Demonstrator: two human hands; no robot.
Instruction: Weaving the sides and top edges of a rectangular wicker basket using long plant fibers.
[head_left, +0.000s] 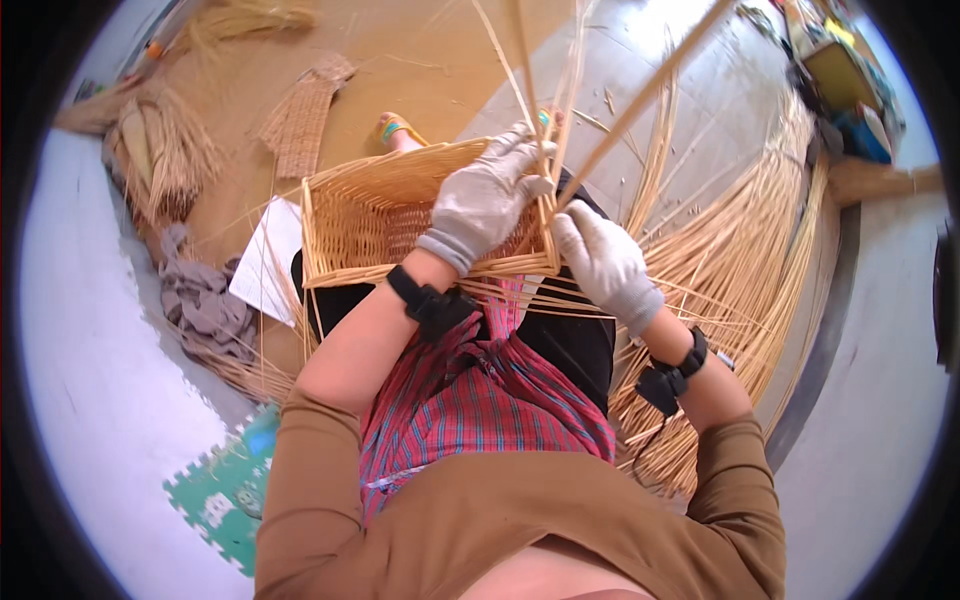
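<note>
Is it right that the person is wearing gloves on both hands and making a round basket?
Not round: the head view shows that the basket is rectangular, with corners. The rest is right: there are pale gloves on both the left hand and right hand.

Head camera: worn on the head, peering steeply down and forward
Brown top [520, 500]: nearest, right below the lens
Basket [350, 225]: farther out, past the lap [490, 405]
Floor [425, 40]: farthest, spreading wide
</note>
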